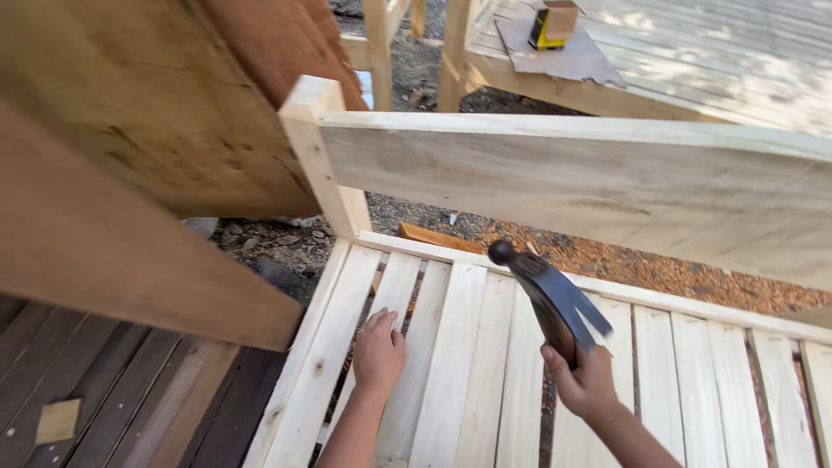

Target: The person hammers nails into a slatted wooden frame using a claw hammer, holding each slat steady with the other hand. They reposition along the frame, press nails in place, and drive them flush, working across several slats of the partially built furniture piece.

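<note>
My right hand (586,381) grips the dark handle of a claw hammer (546,290), raised above a pale slatted wooden frame (451,364). The hammer's round head points up and away from me, and its claw is blurred. My left hand (379,351) rests on one slat near the frame's left side, fingers curled down against the wood; whether it pinches a nail I cannot tell. A wide pale board (589,186) stands on edge along the frame's far side, joined to a corner post (322,156).
A big brown timber panel (130,173) leans at the left over dark decking (104,390). Gravel and wood scraps (286,247) lie beyond the frame. At the back, another slatted platform (693,52) carries a sheet of card and a small yellow-and-black box (546,28).
</note>
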`<state>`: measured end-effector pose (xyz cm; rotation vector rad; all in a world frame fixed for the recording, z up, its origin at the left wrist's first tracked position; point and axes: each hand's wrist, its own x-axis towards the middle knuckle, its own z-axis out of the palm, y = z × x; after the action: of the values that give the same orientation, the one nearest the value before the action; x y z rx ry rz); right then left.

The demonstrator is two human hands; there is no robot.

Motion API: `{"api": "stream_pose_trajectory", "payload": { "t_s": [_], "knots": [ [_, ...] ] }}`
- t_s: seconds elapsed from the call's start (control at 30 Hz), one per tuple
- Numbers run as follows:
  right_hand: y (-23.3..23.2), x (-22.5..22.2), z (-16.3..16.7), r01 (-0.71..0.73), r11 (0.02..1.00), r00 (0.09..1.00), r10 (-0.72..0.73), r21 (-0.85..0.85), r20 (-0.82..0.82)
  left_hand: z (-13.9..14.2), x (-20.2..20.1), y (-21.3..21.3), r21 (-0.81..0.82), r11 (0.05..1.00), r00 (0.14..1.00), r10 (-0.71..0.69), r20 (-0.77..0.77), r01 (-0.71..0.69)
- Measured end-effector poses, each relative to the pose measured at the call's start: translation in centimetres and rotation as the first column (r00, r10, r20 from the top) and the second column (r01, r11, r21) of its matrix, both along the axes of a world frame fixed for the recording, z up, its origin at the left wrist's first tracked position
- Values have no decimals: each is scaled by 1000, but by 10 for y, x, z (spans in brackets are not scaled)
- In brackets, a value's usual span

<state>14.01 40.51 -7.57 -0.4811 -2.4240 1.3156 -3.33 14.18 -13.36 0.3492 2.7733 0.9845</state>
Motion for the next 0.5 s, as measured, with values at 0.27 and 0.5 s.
{"api": "stream_pose_trajectory", "payload": {
  "t_s": [0.27, 0.5],
  "knots": [
    [60, 40, -44, 35, 919, 983, -102, -392, -153, -12, 92, 184, 393, 823, 911, -345, -225, 409],
    [121, 81, -38, 420, 879, 899, -368, -226, 237, -5, 131, 264, 179, 739, 735, -549, -397, 649]
  ]
}}
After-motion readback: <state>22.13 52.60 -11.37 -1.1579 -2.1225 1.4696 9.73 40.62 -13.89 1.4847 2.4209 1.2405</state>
